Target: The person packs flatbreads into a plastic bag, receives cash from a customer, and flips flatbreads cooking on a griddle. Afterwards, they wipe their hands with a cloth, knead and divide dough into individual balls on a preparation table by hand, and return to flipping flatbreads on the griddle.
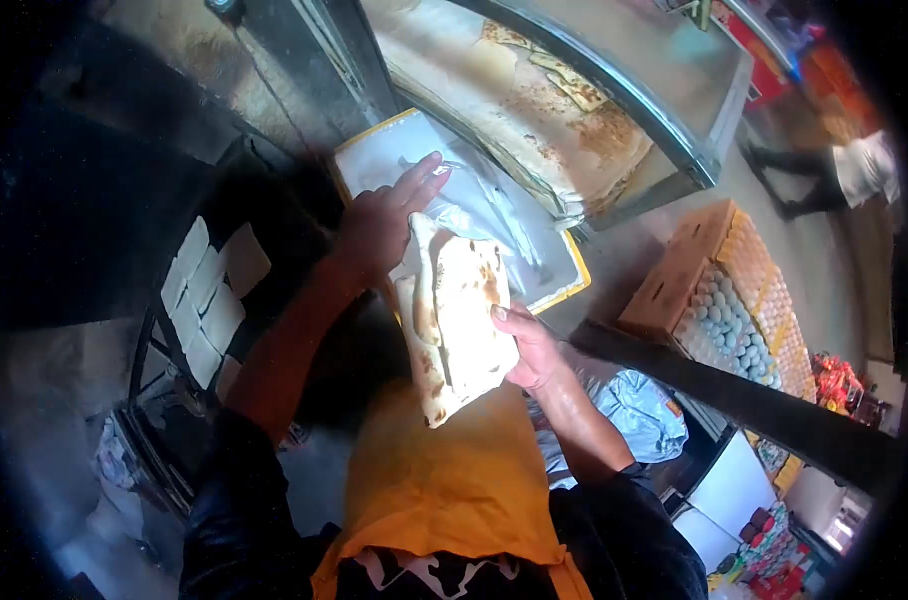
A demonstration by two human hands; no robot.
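Folded flatbread [469,320] is held in front of an orange apron [444,480], partly over a yellow-edged white tray [374,152], on which clear plastic [512,222] is spread. By the right hand [530,352], its side is gripped, thumb uppermost. The left hand [382,228] is stretched over the plastic, beside the bread's upper corner; whether anything is pinched there cannot be told.

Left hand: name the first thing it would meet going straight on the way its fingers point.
The left hand would probably meet the clear plastic on the white, yellow-edged tray. Depth is unclear; if held higher, it might pass over toward the large flatbread beyond.
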